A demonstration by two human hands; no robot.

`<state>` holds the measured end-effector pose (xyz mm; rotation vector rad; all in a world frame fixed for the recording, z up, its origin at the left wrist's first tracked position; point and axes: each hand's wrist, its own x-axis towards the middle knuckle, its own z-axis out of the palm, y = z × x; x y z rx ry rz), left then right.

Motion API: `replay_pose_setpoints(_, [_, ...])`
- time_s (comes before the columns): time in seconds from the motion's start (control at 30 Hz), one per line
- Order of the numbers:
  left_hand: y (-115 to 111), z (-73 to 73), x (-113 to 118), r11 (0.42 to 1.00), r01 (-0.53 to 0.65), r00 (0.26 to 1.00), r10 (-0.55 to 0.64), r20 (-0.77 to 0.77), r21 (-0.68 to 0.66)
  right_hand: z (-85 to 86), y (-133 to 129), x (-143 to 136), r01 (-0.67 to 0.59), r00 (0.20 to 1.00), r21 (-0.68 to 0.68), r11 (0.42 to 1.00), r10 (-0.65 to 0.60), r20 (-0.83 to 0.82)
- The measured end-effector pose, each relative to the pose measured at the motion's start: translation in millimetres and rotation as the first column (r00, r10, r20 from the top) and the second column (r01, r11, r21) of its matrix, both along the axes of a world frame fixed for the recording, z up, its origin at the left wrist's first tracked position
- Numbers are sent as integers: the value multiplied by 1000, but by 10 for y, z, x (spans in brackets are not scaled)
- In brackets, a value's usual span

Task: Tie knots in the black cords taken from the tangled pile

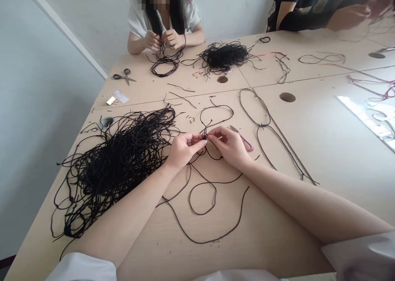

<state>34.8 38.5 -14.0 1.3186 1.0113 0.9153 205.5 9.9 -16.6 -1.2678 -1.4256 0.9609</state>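
Over the table (148,252), left hand (182,149) and right hand (230,147), each grip closed on black cord (204,136).

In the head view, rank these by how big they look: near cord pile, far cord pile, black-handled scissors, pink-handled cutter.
1. Near cord pile
2. Far cord pile
3. Black-handled scissors and pink-handled cutter: too alike to rank, as the cutter lies nearer the camera.

no text can be read, not even on the white card (120,96).
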Motion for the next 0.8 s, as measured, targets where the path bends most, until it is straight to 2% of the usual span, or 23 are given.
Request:
replay_pose_setpoints(0.47, [-2,25,-5,996,-87,996,86,-39,-21,28,-32,0,-46,993,58,997,40,109])
replay_pose_setpoints(0.8, [-28,42,6,994,-94,993,98,-68,57,61,-48,-19,-49,994,81,996,41,97])
